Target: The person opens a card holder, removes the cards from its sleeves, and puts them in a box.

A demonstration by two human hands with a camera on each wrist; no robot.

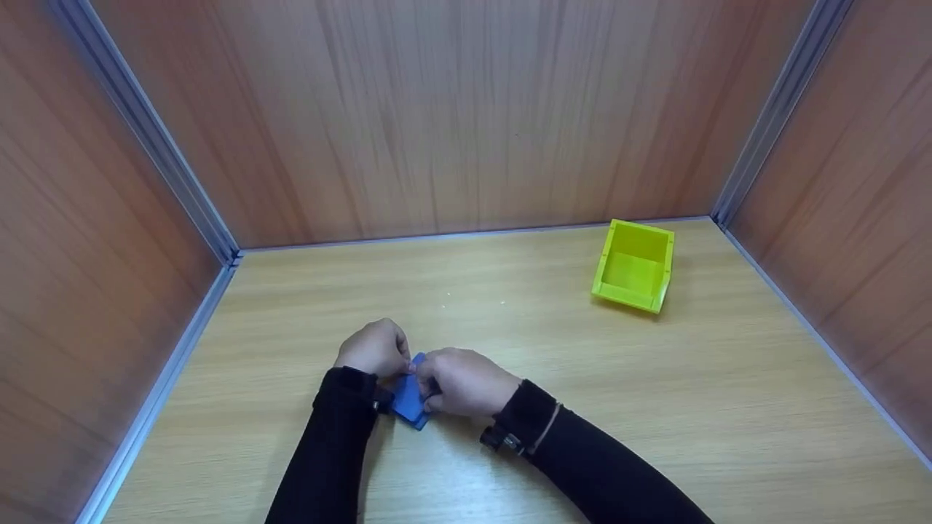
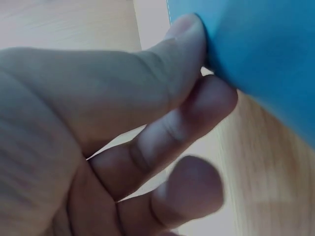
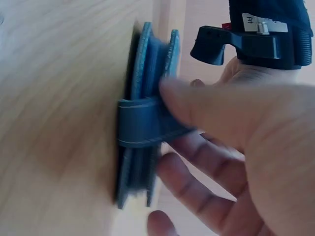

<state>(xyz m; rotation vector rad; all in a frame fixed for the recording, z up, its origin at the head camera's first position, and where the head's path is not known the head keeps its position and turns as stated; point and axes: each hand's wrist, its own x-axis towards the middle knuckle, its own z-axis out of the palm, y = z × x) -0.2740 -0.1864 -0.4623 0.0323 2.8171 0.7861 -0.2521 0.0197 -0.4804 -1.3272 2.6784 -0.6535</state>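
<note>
A small blue wallet (image 1: 409, 400) with pale stitched edges is on the table between both hands. My left hand (image 1: 374, 351) pinches its edge between thumb and forefinger; the left wrist view shows the wallet's smooth blue cover (image 2: 268, 46) close up, its other fingers curled below. On the other side, my right hand (image 1: 470, 380) pinches the end of the closing strap (image 3: 140, 123) between thumb and fingers. That strap spans the gap between the two covers, seen edge-on in the right wrist view. Part of the wallet is hidden behind the right fingers.
A yellow-green open bin (image 1: 633, 266) stands at the back right of the wooden table (image 1: 306, 466). Wood panels with grey metal edging enclose the table at the left, back and right. A few tiny white specks lie beyond the hands.
</note>
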